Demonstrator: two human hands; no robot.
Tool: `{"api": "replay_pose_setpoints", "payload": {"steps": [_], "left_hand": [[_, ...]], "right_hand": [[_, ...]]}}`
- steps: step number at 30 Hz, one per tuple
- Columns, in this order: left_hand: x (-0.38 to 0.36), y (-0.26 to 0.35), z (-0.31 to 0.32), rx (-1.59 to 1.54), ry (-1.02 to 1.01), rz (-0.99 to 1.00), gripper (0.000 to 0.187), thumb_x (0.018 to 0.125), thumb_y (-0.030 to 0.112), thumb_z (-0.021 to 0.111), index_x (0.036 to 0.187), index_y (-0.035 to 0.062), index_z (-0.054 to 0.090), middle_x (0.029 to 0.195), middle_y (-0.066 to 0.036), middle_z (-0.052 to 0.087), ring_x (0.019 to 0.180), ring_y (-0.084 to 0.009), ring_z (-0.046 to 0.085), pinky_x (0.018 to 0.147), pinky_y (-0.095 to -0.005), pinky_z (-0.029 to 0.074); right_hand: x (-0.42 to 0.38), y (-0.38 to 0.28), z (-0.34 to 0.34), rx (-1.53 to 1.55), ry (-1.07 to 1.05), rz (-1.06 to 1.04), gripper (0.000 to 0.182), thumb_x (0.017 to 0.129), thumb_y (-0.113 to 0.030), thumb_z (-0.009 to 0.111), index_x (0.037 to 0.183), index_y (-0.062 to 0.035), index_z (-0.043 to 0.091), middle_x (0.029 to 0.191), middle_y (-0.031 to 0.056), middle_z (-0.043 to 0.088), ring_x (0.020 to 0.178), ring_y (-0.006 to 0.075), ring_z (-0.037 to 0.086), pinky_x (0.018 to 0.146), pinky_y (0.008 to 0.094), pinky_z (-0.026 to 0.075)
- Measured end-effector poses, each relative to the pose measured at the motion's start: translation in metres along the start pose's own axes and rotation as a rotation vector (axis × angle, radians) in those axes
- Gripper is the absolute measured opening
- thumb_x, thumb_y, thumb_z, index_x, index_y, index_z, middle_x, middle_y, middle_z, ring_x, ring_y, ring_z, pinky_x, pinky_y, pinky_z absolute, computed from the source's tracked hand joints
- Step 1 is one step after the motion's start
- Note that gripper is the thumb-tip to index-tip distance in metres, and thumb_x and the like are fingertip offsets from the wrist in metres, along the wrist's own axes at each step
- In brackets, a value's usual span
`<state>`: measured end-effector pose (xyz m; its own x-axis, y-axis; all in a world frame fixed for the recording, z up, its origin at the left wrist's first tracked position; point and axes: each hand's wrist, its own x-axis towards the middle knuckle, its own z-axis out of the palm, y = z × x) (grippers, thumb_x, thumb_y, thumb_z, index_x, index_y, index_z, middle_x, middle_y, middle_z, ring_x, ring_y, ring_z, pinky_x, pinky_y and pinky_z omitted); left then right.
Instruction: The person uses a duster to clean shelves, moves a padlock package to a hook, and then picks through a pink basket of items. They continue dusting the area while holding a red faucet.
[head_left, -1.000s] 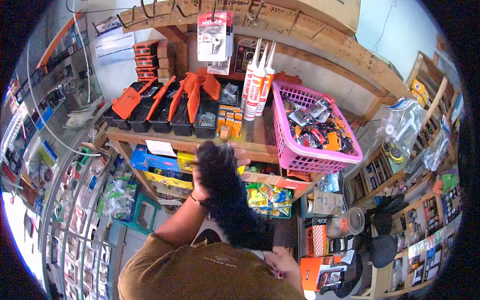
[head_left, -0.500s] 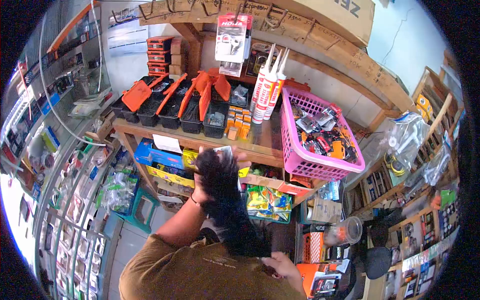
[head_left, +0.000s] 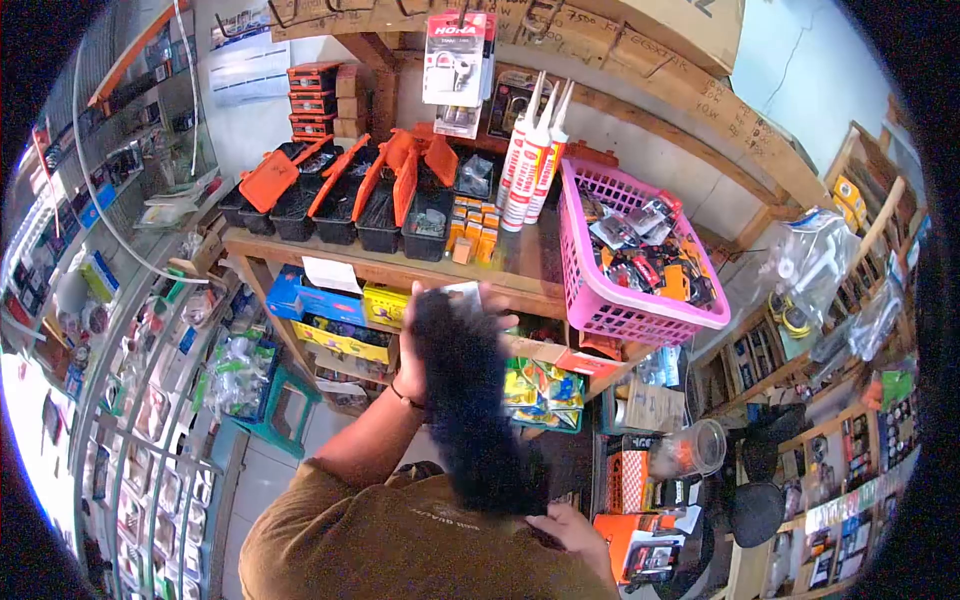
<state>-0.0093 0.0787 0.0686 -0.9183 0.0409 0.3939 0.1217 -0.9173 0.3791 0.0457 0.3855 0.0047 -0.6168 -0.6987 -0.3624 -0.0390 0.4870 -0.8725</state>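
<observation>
A long, fluffy black duster [head_left: 460,390] slants across the front of my body. My right hand [head_left: 568,528] is closed around its lower end, near my shirt. My left hand [head_left: 409,362] is raised before the shelf edge, largely covered by the duster's upper end. A small whitish packet [head_left: 465,289] pokes out above the duster, between the thumb and fingers of that hand. What kind of packet it is, I cannot make out. The duster is blurred and lies against the packet or just in front of it.
Black bins with orange lids [head_left: 378,220], small orange boxes [head_left: 474,232], sealant tubes [head_left: 528,170] and a pink basket [head_left: 580,290] of packaged goods stand on the wooden shelf [head_left: 400,268]. Below are a blue box [head_left: 318,300] and yellow-green packets [head_left: 540,385]. A green stool [head_left: 290,415] stands left.
My left hand with the packet has shifted slightly right. The duster's upper end has moved right too, and my camera view has tilted a little downward.
</observation>
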Motion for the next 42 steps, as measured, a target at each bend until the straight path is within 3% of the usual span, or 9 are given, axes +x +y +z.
{"api": "replay_pose_setpoints", "payload": {"steps": [6,7,11,15,28,32,34,39,42], "left_hand": [[0.004,-0.001,0.025,-0.111,0.146,0.025,0.074,0.082,0.061,0.022,0.127,0.0034,0.033,0.126,-0.016,0.039,0.115,-0.0337,0.039,0.095,-0.048,0.031],[0.004,-0.001,0.003,-0.103,0.0,0.008,0.074,0.082,0.062,0.022,0.127,0.004,0.032,0.126,-0.016,0.039,0.115,-0.0336,0.039,0.095,-0.0478,0.031],[0.004,0.0,0.012,-0.093,0.085,0.035,0.073,0.081,0.062,0.026,0.125,0.0044,0.036,0.125,-0.016,0.041,0.114,-0.0343,0.04,0.095,-0.0489,0.031],[0.001,0.0,0.0,-0.078,0.152,0.043,0.071,0.081,0.061,0.029,0.123,0.004,0.039,0.124,-0.016,0.042,0.112,-0.0341,0.041,0.095,-0.0486,0.032],[0.008,0.012,0.023,-0.04,0.33,0.084,0.072,0.08,0.062,0.028,0.12,0.0025,0.042,0.118,-0.016,0.047,0.109,-0.0358,0.044,0.092,-0.0501,0.034],[0.013,0.014,-0.014,-0.014,-0.115,-0.012,0.073,0.082,0.06,0.026,0.123,0.0013,0.038,0.122,-0.017,0.043,0.112,-0.0298,0.043,0.096,-0.0421,0.032],[0.013,0.012,0.019,-0.05,0.299,0.094,0.074,0.082,0.061,0.026,0.126,0.0014,0.033,0.122,-0.017,0.042,0.113,-0.0334,0.041,0.098,-0.0443,0.028],[0.015,0.013,-0.006,-0.05,-0.035,-0.01,0.071,0.083,0.058,0.025,0.125,0.0022,0.036,0.122,-0.016,0.044,0.112,-0.03,0.042,0.098,-0.0434,0.029],[0.017,0.012,0.024,-0.002,0.285,0.091,0.071,0.082,0.059,0.027,0.125,0.0032,0.036,0.121,-0.016,0.045,0.112,-0.0294,0.043,0.096,-0.0422,0.031]], "right_hand": [[0.007,0.008,0.0,0.053,0.047,0.328,0.03,0.084,-0.025,0.053,0.062,-0.0035,0.052,0.048,0.001,0.045,0.04,0.0097,0.042,0.037,0.0268,0.033],[0.01,0.016,0.002,-0.029,0.0,-0.076,0.035,0.084,-0.025,0.053,0.056,-0.0048,0.046,0.044,0.0029,0.043,0.035,0.0103,0.039,0.032,0.026,0.029],[0.012,0.027,-0.007,0.524,0.102,0.292,0.036,0.083,-0.031,0.055,0.06,-0.0049,0.049,0.045,0.002,0.043,0.033,0.0082,0.037,0.03,0.0253,0.027],[0.009,-0.016,-0.005,-0.006,-0.095,0.232,0.033,0.085,-0.021,0.051,0.056,-0.005,0.05,0.046,0.0002,0.044,0.039,0.0078,0.041,0.036,0.0253,0.03],[0.019,0.027,-0.001,0.415,0.086,0.202,0.029,0.083,-0.029,0.055,0.064,-0.0069,0.051,0.045,-0.0014,0.042,0.034,0.0075,0.038,0.032,0.0252,0.029],[0.023,0.023,-0.01,0.063,-0.054,0.091,0.032,0.084,-0.027,0.054,0.059,-0.0071,0.047,0.045,0.0004,0.042,0.034,0.008,0.036,0.032,0.0247,0.028],[0.024,0.018,-0.016,0.333,0.105,0.174,0.034,0.083,-0.028,0.055,0.058,-0.0058,0.045,0.045,-0.0001,0.04,0.037,0.0075,0.037,0.035,0.0257,0.029],[0.02,-0.006,-0.009,0.039,-0.013,0.247,0.033,0.084,-0.021,0.054,0.056,-0.0053,0.047,0.048,0.001,0.046,0.04,0.0078,0.042,0.036,0.0238,0.032],[0.028,-0.001,-0.006,0.341,0.214,0.312,0.035,0.082,-0.022,0.057,0.054,-0.0041,0.046,0.048,-0.0014,0.043,0.045,0.005,0.04,0.039,0.0237,0.031]]}}
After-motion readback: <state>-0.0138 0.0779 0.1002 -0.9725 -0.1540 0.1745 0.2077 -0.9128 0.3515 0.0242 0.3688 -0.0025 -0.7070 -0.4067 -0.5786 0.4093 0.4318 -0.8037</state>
